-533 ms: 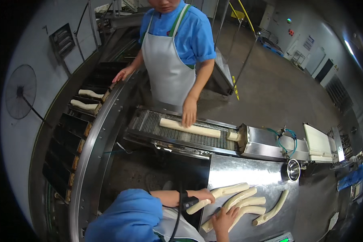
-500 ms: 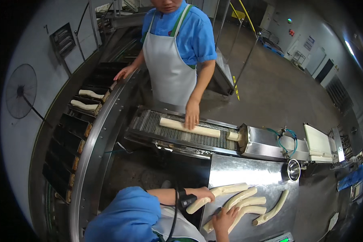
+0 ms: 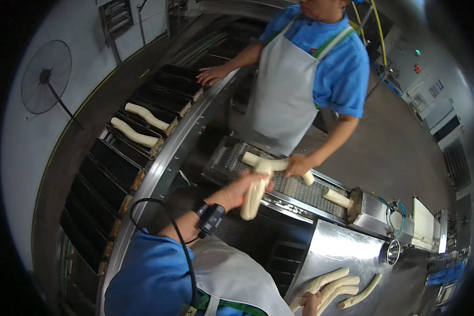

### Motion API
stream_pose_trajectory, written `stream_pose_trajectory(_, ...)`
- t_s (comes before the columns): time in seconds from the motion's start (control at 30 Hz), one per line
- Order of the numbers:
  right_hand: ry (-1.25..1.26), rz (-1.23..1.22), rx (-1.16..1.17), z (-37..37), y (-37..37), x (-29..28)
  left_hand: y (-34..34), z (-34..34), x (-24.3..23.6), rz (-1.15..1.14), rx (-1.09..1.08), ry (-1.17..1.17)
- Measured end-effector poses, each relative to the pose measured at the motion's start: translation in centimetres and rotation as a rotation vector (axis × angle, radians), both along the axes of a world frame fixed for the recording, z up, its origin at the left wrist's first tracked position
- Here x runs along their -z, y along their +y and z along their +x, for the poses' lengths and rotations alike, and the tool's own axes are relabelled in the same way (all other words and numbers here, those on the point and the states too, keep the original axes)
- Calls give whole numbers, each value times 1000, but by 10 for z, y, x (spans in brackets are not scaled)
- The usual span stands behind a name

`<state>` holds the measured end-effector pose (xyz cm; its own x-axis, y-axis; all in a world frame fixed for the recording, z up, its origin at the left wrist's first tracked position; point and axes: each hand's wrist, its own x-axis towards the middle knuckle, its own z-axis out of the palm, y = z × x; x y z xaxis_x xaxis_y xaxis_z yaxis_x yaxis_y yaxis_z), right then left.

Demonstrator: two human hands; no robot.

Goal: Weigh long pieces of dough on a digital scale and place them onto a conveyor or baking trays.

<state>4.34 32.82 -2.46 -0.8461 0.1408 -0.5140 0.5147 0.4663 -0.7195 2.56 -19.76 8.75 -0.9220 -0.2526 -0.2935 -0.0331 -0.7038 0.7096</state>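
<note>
My left hand [image 3: 242, 187], wristband behind it, grips a pale dough log [image 3: 254, 205] raised over the near edge of the mesh conveyor [image 3: 226, 163]. At the lower right, my right hand [image 3: 312, 301], partly hidden, has its fingers curled on one of several similar logs [image 3: 339, 282] lying on the steel table [image 3: 347, 237]. Beyond my left hand, a co-worker's right hand [image 3: 298, 165] touches a log [image 3: 308, 178] on the belt, mostly behind my log. A short piece [image 3: 337, 196] lies at the machine's mouth.
A co-worker [image 3: 284, 89] stands across the conveyor, other hand [image 3: 209, 75] at a curved rail [image 3: 163, 163]. Behind it, black slots [image 3: 110, 168] hold two logs [image 3: 134, 136]. A wall fan [image 3: 46, 76] stands left, a steel bowl [image 3: 392, 252] right, a housing [image 3: 374, 216] at the belt's end.
My left hand has lifted a log from the table up toward the conveyor. My right hand stays at the table. The view has turned left, shifting the scene rightward.
</note>
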Motion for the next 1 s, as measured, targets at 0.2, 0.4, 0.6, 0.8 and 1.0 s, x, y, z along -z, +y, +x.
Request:
stream_pose_trajectory(0.2,-50,-557,-58,-51,-111,-27,-193,23,-43,-219,-589,268)
stream_pose_trajectory(0.4,-110,-724,-481,-57,-370,-195,-338,68,39,-21,-799,92)
stream_pose_trajectory(0.6,-581,-1335,-924,-76,-584,-225,-347,101,75,-38,-793,-155)
stream_pose_trajectory(0.8,-535,-1259,-969,-59,-612,-205,-338,128,93,36,-821,-64)
stream_pose_trajectory(1.0,-300,-721,-733,-89,-514,-114,-343,117,101,101,-754,10)
